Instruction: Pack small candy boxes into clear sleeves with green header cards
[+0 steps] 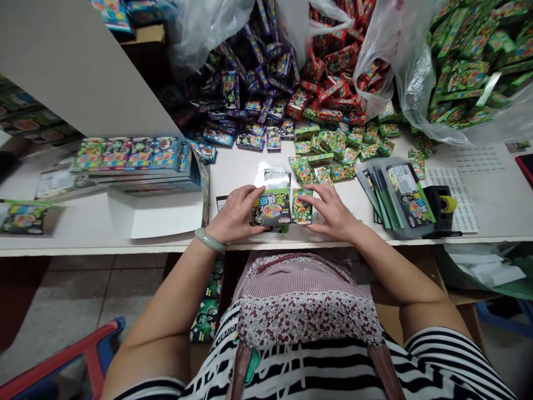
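Note:
My left hand (242,211) is closed on a black-and-green printed packet (272,208), which lies flat near the table's front edge. Just to its right, my right hand (328,210) grips a small green candy box (302,206) between thumb and fingers. The box stands close against the packet's right side; whether they touch I cannot tell. Behind the packet lies a clear sleeve (277,178) with a printed label. Loose small green boxes (325,145) are scattered right behind my hands.
Purple boxes (254,83), red boxes (333,78) and bagged green boxes (466,78) are heaped at the back. An open white carton (166,214) with stacked packs stands left. Flat sleeves (406,194) and a tape dispenser (441,208) lie right.

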Demonstrator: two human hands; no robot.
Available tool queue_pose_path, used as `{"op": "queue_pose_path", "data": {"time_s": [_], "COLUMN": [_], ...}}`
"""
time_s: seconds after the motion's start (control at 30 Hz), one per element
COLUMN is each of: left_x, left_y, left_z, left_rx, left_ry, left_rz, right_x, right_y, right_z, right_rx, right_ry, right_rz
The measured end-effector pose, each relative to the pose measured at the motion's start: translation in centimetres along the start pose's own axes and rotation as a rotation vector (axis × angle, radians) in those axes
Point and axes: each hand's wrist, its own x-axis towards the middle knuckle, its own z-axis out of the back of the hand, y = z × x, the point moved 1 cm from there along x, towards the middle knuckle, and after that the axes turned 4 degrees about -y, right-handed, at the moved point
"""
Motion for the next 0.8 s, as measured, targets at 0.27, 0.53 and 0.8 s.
{"op": "queue_pose_path", "data": {"time_s": [0.27,0.53,0.8], "left_x": [-0.1,-0.6,-1.0], "left_y": [-1.2,-1.9,-1.9], "left_z": [-0.9,-1.8,-2.6], "left_rx": [-0.01,0.041,0.034], "left_ry": [-0.007,-0.136,-0.178], "left_rz": [-0.086,0.028,0.044], "right_x": [0.4,0.6,1.2], "right_y": [-0.1,1.1,1.3], "right_z": [-0.3,-1.5,-2.0], "right_rx": [0.129,0.248,0.419], "right_ry": [0.117,-0.075,-0.033], "right_rz": [0.069,-0.109,-0.209]}}
